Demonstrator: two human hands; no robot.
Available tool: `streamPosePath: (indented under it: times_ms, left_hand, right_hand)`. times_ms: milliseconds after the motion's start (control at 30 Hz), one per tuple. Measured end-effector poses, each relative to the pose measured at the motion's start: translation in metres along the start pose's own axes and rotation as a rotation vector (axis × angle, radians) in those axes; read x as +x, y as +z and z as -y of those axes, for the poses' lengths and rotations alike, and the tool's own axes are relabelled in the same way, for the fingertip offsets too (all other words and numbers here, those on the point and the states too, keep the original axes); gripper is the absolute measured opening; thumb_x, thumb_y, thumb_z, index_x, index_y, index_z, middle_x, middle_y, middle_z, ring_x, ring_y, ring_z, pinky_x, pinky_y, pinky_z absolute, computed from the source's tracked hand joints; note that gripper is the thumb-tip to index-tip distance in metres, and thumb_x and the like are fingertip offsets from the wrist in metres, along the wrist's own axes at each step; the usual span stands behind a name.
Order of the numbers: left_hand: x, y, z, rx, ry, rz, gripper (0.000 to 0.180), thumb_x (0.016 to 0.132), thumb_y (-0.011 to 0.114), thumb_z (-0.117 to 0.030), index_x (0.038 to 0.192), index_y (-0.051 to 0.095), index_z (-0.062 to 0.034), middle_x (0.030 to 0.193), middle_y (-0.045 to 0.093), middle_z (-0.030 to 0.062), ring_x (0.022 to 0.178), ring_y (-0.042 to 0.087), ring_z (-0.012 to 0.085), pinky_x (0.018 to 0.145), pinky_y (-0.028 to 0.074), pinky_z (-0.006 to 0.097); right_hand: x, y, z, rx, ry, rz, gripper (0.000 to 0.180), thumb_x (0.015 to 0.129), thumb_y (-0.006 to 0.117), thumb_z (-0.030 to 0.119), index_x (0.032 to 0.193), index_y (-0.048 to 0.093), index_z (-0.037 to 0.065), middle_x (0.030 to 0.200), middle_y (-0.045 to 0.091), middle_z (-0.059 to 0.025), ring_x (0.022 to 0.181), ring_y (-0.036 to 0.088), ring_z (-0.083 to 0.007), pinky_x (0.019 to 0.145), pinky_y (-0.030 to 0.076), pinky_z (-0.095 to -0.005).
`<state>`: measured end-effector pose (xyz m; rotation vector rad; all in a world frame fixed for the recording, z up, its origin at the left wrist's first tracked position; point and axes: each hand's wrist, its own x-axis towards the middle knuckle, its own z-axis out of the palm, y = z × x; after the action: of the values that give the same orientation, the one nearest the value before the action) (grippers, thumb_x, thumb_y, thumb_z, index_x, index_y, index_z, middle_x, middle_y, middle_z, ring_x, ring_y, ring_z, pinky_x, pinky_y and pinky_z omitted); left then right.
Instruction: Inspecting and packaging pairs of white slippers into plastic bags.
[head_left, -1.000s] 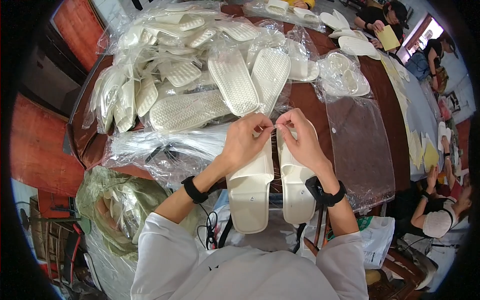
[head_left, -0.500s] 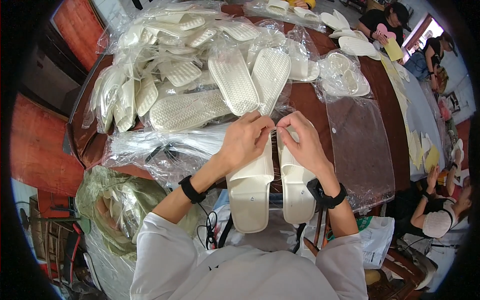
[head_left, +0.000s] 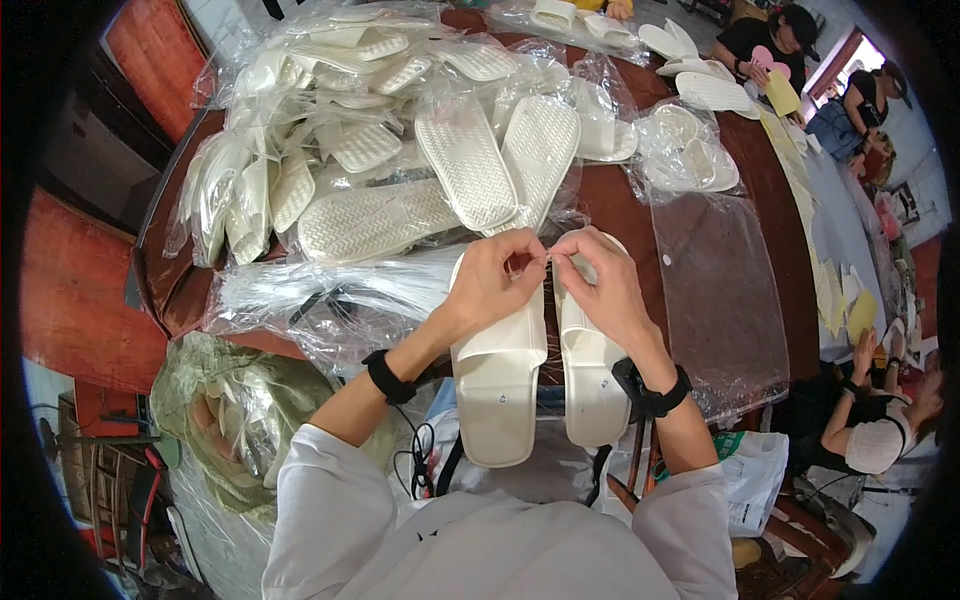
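Observation:
A pair of cream slippers lies before me, the left slipper (head_left: pixel 497 405) and the right slipper (head_left: pixel 597 400) side by side with their ends jutting over the table's near edge. My left hand (head_left: pixel 497 275) is over the far part of the left slipper, thumb and forefinger pinched. Opposite it, my right hand (head_left: pixel 602 283) pinches over the right slipper. The fingertips nearly meet above the gap between the slippers; a tiny pale, thin thing seems to be between them, too small to name. Just beyond the hands rest two upturned slipper soles (head_left: pixel 468 165).
Bagged slippers (head_left: pixel 365 145) are heaped at the far left. Nearer lies a bundle of thin whitish strands (head_left: pixel 320 290) in plastic. A flat clear bag (head_left: pixel 725 290) covers the table (head_left: pixel 625 215) at right. A greenish sack (head_left: pixel 185 385) stands lower left. Other people work along the right.
Both hands have shifted slightly, with the fingertips drawn closer together and a little lower. The left slipper has moved very slightly. At the right, another person's hands have moved.

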<state>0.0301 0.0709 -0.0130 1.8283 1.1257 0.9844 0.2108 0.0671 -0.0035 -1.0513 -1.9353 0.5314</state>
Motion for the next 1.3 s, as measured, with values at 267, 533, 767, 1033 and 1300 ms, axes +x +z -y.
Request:
streamPosePath:
  times_ms: [267,533,767,1033,1300]
  left_hand:
    - [0.002,-0.003,0.013,-0.114,-0.032,0.068,0.007,0.085,0.057,-0.005,0.084,0.059,0.0009,0.073,0.057,-0.0004,0.069,0.048,0.0037,0.06,0.042,0.022]
    - [0.003,-0.003,0.019,-0.238,-0.029,0.064,0.007,0.086,0.058,-0.006,0.085,0.061,-0.0004,0.078,0.061,-0.0011,0.072,0.05,0.0035,0.066,0.042,0.022]
    - [0.002,-0.003,0.014,-0.21,-0.031,0.047,0.007,0.085,0.059,-0.007,0.082,0.059,-0.0006,0.074,0.059,-0.0015,0.072,0.05,0.0043,0.067,0.041,0.022]
    - [0.003,0.0,0.007,-0.187,-0.011,-0.057,0.01,0.083,0.061,-0.008,0.079,0.059,0.0011,0.065,0.057,0.0014,0.06,0.048,0.004,0.056,0.042,0.022]
    - [0.002,-0.001,0.012,-0.135,-0.064,-0.044,0.009,0.087,0.062,-0.007,0.092,0.064,0.0008,0.076,0.062,0.0007,0.067,0.052,0.0046,0.061,0.043,0.022]
  right_hand:
    - [-0.001,0.003,-0.01,0.027,-0.028,0.026,0.009,0.08,0.064,0.004,0.087,0.06,0.001,0.085,0.062,-0.0114,0.079,0.062,-0.0294,0.068,0.048,-0.0346]
    - [-0.003,0.007,-0.005,0.046,0.054,0.062,0.01,0.081,0.065,0.008,0.089,0.06,0.002,0.084,0.062,-0.0109,0.082,0.061,-0.0298,0.07,0.047,-0.0365]
    - [-0.001,0.006,-0.003,-0.027,0.028,0.043,0.007,0.079,0.064,0.008,0.083,0.06,0.004,0.08,0.061,-0.0088,0.079,0.06,-0.029,0.068,0.046,-0.0373]
    - [0.002,0.008,-0.001,-0.132,-0.029,-0.041,0.008,0.074,0.067,0.009,0.077,0.06,0.006,0.076,0.061,-0.0068,0.076,0.06,-0.0284,0.066,0.046,-0.0385]
    - [-0.006,0.01,-0.006,0.026,0.116,-0.065,0.01,0.077,0.068,0.006,0.086,0.064,0.004,0.083,0.065,-0.0081,0.078,0.064,-0.0255,0.068,0.049,-0.0342]
